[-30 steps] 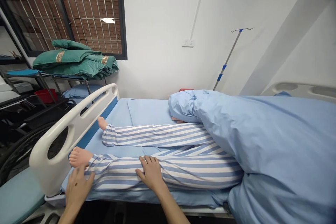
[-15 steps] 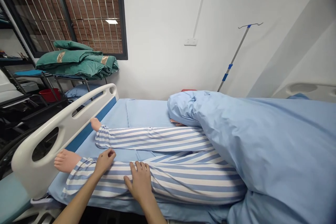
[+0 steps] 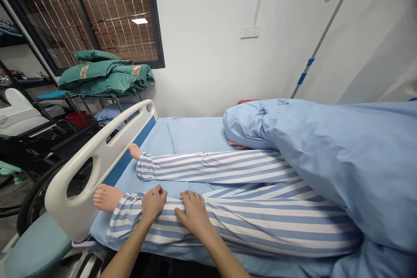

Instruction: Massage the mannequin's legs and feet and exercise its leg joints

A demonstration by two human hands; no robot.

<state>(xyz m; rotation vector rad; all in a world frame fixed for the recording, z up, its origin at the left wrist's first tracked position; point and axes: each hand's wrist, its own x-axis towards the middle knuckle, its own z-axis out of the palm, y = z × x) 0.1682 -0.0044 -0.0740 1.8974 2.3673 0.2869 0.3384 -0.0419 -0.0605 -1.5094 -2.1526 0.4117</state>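
Note:
A manikin in blue-and-white striped pyjamas point(image 3: 228, 169) lies on a hospital bed with a light blue sheet point(image 3: 192, 132). Its bare feet point(image 3: 106, 197) point toward the white footboard point(image 3: 97, 156). My left hand point(image 3: 153, 202) rests on the near leg's shin with its fingers curled into the striped cloth. Just to its right, my right hand point(image 3: 194, 213) lies on the same leg, fingers together and flat against the fabric. A light blue quilt point(image 3: 325, 147) is folded back over the manikin's upper body, which is hidden.
An IV pole point(image 3: 317, 43) leans by the white wall behind the bed. Folded green bedding point(image 3: 107, 76) sits on a rack at the left below a barred window. A wheelchair wheel point(image 3: 35, 200) and dark frames stand beyond the footboard.
My left hand has moved from beside the near foot up onto the shin and curled shut on the cloth. The right hand has stayed on the leg. The view has shifted.

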